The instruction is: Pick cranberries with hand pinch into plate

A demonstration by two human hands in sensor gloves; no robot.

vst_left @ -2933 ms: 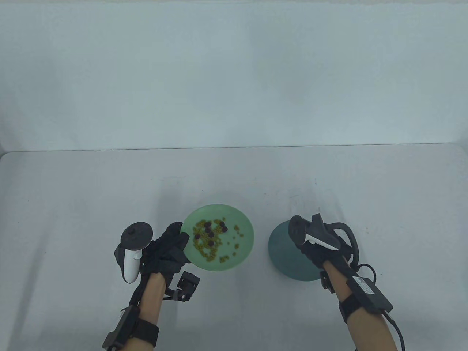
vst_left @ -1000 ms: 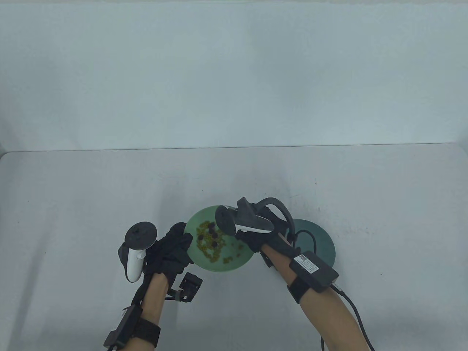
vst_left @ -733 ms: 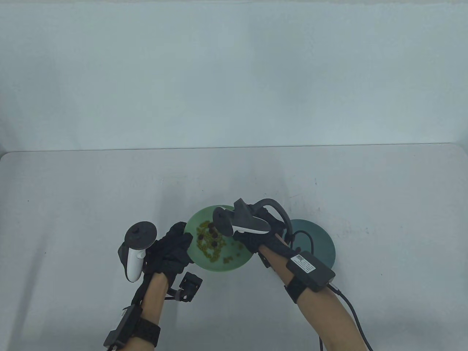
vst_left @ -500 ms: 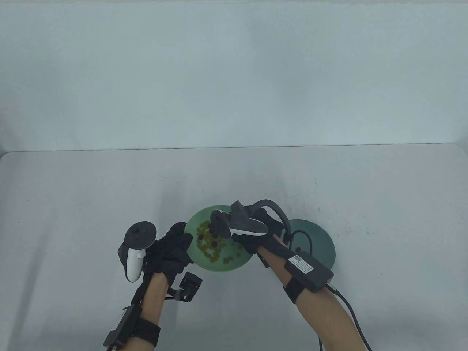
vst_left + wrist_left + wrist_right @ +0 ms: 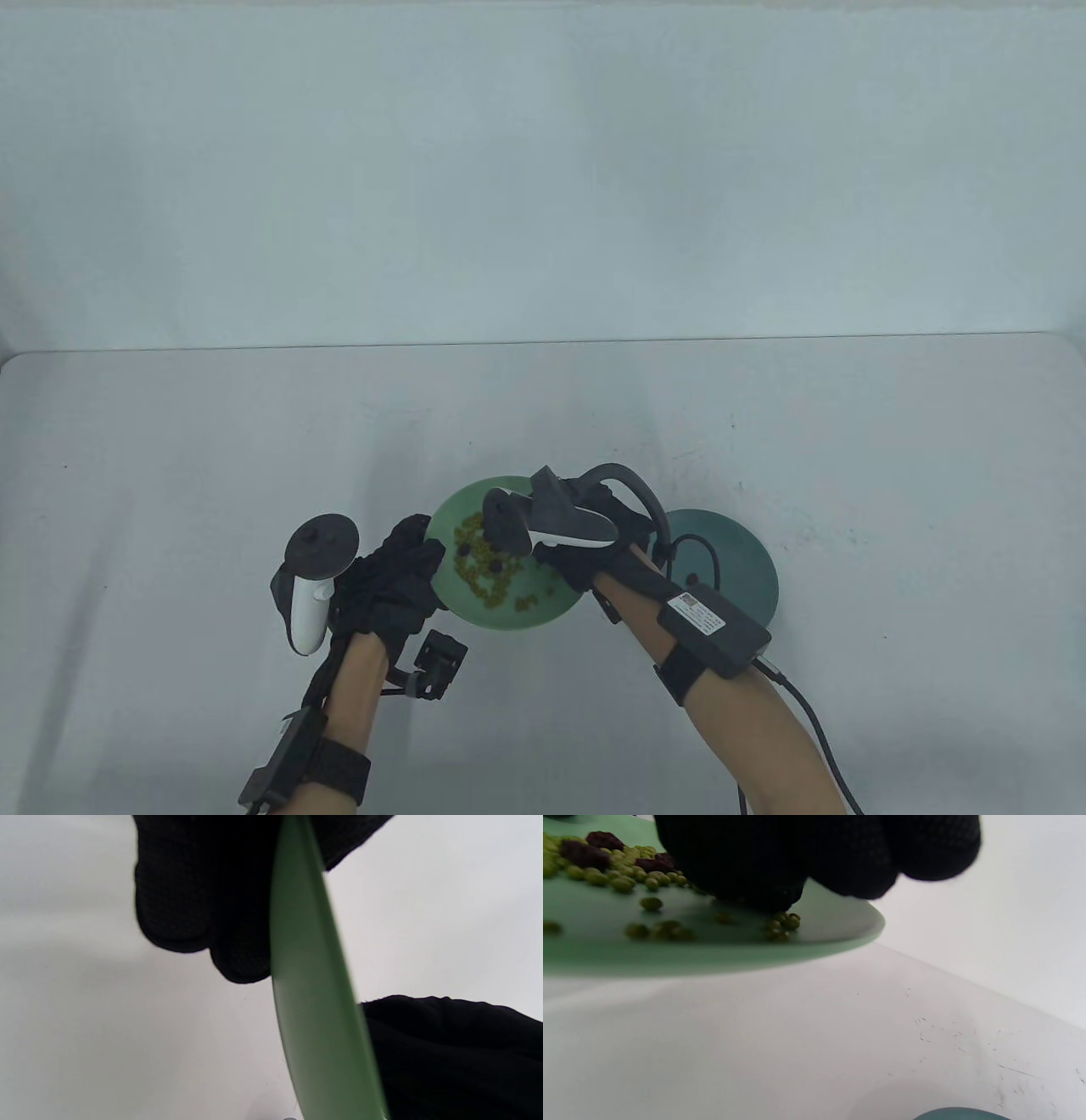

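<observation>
A light green plate (image 5: 543, 604) holds green peas (image 5: 488, 592) and several dark cranberries (image 5: 465, 550). My left hand (image 5: 411, 556) grips the plate's left rim and holds it tilted off the table; in the left wrist view the plate (image 5: 314, 993) is edge-on between my fingers (image 5: 186, 899). My right hand (image 5: 594, 552) is over the plate's middle. In the right wrist view its fingers (image 5: 755, 870) bunch together and touch the plate (image 5: 734, 955) among peas, just right of the cranberries (image 5: 585, 853). The fingertips are hidden.
A dark teal plate (image 5: 738, 560) lies on the grey table to the right of the green plate, partly under my right forearm; its rim also shows in the right wrist view (image 5: 961, 1113). A white wall stands behind the table.
My right hand has moved from over the teal plate to the green plate, then crept left and down among the cranberries. My left hand still grips the plate's rim.
</observation>
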